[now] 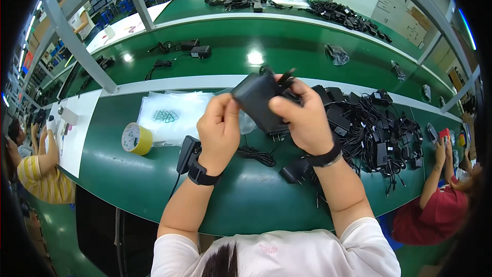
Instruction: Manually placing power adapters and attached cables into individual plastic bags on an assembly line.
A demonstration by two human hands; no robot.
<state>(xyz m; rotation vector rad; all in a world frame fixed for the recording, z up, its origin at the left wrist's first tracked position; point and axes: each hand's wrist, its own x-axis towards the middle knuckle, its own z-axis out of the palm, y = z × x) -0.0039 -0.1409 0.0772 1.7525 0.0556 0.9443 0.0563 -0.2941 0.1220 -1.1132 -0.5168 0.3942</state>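
- Head view: your left hand [219, 125] and right hand [302, 118] are both raised above the green desk [154, 174], closed around one black power adapter [259, 100] that they share between them.
- Your left hand's fingers are curled shut, pinching the adapter's near left corner; your right hand wraps its right side, thumb on the face and fingers behind, where the bundled cord [284, 78] sticks up. Held tilted like this, the flat face is turned toward you, likely so you can see it.
- The adapter is a smooth, matt plastic block with rounded edges; small metal prongs show at its lower end.
- A black band [200, 174] sits on your left wrist and another on your right.
- Below your hands lie a second adapter [187, 154] with a thin cable, a coiled cord [256, 155] and a plug [293, 171], all apart from what you hold.
- To your right a heap of black adapters [379, 133] and tangled cords covers the desk, within easy reach.
- To your left a stack of clear, glossy plastic bags [169, 115] lies flat, and a yellow roll of tape [136, 139] lies just beside it.
- Other people sit at the left, right and far edges, busy with their own work.
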